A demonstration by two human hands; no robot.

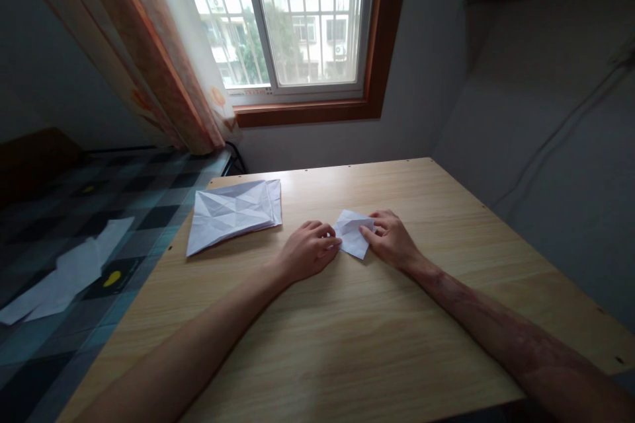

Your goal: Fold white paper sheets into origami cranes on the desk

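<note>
A small folded piece of white paper (353, 232) is held just above or on the wooden table (307, 330), between my two hands. My left hand (310, 249) pinches its left corner, fingers curled together. On the other side my right hand (390, 238) grips the right edge, thumb on top and fingers behind. Creases and a raised flap show on the paper. Farther left on the table lies a stack of larger creased white sheets (235, 211), apart from both hands.
To the left, a bed with a checked cover (149, 211) adjoins the table and bears loose white paper strips (74, 277). Beyond the table are a barred window (312, 26) and an orange curtain (143, 46). A wall (555, 145) runs along the right.
</note>
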